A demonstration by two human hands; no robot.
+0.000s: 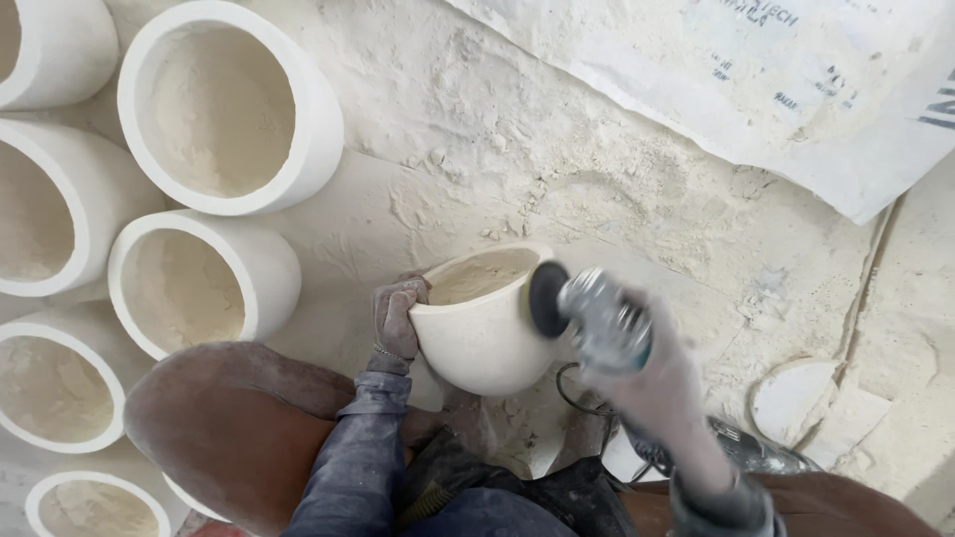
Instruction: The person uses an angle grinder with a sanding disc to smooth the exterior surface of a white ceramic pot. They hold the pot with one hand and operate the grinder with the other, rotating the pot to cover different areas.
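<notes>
Dusty floor (pixel 597 169) w/ white pots (pixel 224 109) at left, printed sheet (pixel 796 89) top right, white disc (pixel 791 398).

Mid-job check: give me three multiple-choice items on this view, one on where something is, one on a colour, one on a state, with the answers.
1. Where do the finished white round stone pots stand?
A. Left of the person
B. Right of the person
C. On the printed sheet

2. What colour is the grinder's round sanding disc?
A. Red
B. Black
C. Yellow

3. How is the white stone bowl being worked?
A. Lying untouched on the ground
B. Stacked inside another pot
C. Gripped at its rim and tilted

Answers:
1 A: the pots crowd the picture's left edge.
2 B: the disc against the bowl's side is dark black.
3 C: the dusty left hand clasps the rim while the right hand holds the handheld angle grinder to it.
</notes>
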